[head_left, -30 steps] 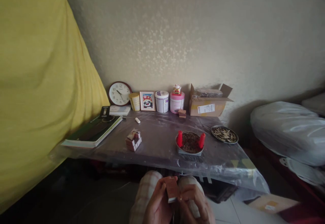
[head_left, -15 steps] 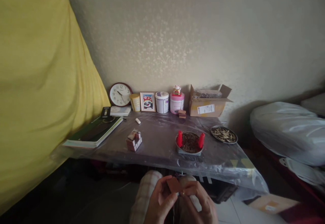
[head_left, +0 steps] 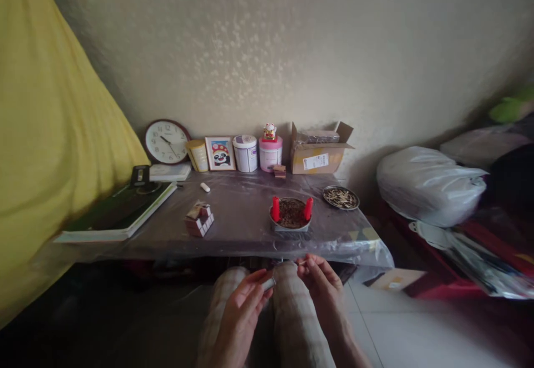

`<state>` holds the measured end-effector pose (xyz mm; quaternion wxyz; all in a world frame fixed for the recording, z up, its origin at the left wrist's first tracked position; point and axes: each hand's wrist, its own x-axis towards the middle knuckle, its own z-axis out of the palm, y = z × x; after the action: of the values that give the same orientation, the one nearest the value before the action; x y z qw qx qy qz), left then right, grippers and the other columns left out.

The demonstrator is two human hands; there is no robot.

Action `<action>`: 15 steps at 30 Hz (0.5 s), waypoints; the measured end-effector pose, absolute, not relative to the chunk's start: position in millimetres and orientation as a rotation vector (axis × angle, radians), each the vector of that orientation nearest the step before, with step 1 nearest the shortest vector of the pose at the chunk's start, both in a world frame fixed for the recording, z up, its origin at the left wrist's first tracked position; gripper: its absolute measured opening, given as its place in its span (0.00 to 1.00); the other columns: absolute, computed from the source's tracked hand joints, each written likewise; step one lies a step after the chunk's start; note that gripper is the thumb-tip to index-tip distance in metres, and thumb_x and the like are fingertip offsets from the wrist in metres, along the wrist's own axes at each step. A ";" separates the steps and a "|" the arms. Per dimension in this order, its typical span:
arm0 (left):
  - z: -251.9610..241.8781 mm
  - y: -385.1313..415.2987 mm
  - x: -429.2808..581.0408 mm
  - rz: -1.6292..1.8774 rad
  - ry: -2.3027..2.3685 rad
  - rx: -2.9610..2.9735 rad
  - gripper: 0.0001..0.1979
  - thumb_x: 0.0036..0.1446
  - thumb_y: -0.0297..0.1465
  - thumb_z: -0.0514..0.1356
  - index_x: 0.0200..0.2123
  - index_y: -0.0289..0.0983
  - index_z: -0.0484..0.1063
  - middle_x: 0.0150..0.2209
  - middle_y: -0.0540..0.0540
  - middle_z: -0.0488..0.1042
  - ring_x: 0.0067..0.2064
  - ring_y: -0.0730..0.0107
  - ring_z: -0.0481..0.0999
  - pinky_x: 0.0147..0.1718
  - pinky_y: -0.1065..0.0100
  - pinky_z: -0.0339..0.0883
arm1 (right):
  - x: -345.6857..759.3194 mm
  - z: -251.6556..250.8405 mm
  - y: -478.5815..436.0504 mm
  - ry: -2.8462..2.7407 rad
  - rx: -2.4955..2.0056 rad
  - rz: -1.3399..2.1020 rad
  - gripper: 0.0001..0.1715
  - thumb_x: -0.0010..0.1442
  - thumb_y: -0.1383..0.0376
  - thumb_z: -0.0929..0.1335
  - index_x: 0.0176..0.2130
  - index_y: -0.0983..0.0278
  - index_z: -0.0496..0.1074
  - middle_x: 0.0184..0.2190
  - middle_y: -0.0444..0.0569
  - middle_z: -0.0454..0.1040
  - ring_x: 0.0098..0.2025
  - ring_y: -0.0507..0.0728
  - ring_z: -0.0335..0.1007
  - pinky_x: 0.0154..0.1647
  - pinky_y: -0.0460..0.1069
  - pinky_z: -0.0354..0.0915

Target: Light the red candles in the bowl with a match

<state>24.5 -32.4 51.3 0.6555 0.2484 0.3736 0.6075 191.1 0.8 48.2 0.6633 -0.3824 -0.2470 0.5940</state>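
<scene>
In the head view my left hand [head_left: 241, 308], low over my lap, closes round a small matchbox [head_left: 269, 284] whose pale end faces right. My right hand [head_left: 322, 280] is to its right, apart from the box, pinching a thin matchstick [head_left: 301, 262] between thumb and fingertips. Whether the match is lit I cannot tell. Beyond my hands, on the table, a round bowl [head_left: 292, 224] of dark soil-like grains holds two red candles [head_left: 276, 209]. A plate [head_left: 356, 204] with many pale matchsticks stands to the right of it.
Clear plastic covers the table [head_left: 237, 207]. On it are a small block structure [head_left: 200, 220], a white stub [head_left: 204, 187], a large book [head_left: 117, 212], a clock [head_left: 167, 142], tins [head_left: 245, 154], a picture frame [head_left: 221, 154] and a cardboard box [head_left: 319, 159]. A white bag [head_left: 429, 184] lies right.
My hands have separated: the right moved up and right with the matchstick, the left turned the matchbox so its end shows. The camera view has shifted right.
</scene>
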 end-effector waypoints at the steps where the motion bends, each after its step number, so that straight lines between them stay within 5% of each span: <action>1: 50.7 -32.3 23.9 1.375 0.854 0.570 0.17 0.49 0.39 0.68 0.41 0.37 0.79 0.46 0.39 0.80 0.51 0.56 0.75 0.52 0.59 0.65 | 190.4 49.4 1.3 -0.543 -0.851 1.350 0.14 0.47 0.59 0.78 0.32 0.64 0.77 0.32 0.47 0.77 0.31 0.50 0.72 0.39 0.46 0.70; 15: 64.7 -26.5 34.2 1.363 0.861 0.751 0.11 0.55 0.33 0.63 0.42 0.39 0.76 0.42 0.45 0.79 0.48 0.62 0.75 0.51 0.62 0.64 | 175.0 64.4 -13.3 -0.853 -0.969 1.099 0.07 0.54 0.60 0.74 0.33 0.60 0.77 0.29 0.45 0.79 0.33 0.53 0.75 0.37 0.47 0.71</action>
<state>34.2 -26.5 64.7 0.6297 0.3281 0.3761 0.5953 175.0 -13.3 64.4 0.6619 -0.4284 -0.3774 0.4858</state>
